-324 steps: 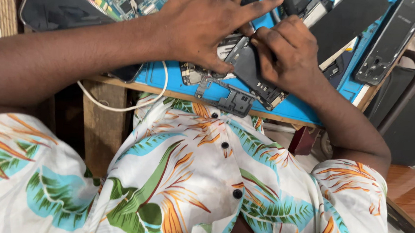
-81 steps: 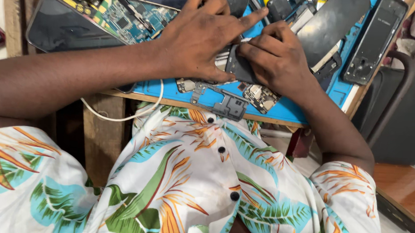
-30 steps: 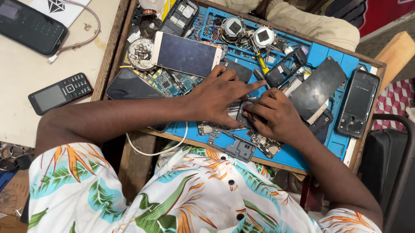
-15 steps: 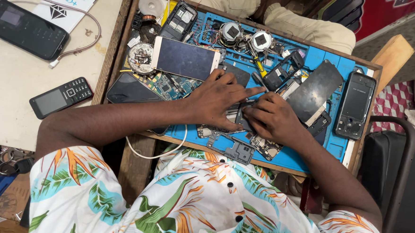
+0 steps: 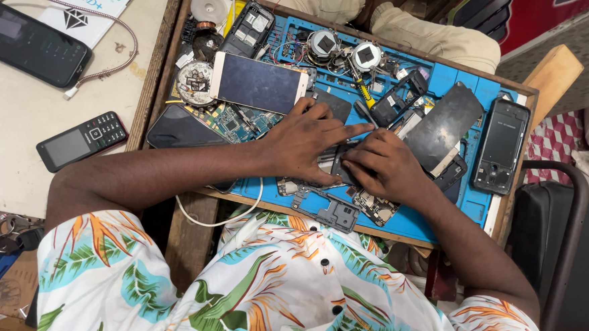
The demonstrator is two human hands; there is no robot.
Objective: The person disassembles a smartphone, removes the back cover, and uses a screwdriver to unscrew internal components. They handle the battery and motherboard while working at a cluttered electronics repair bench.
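Near the middle of the frame, the left hand point(image 5: 306, 142) lies flat with fingers spread, pressing on a dark phone part point(image 5: 343, 167). The right hand point(image 5: 385, 167) pinches its edge. A hard push could crack it or knock loose bits off the blue mat point(image 5: 406, 222).

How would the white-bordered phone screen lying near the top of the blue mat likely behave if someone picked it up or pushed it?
The phone screen looks thin and flat, so probably light and stiff. Its glossy face suggests it may be slippery and breakable. It rests on loose parts rather than flat on the blue mat, so a push might rock it.
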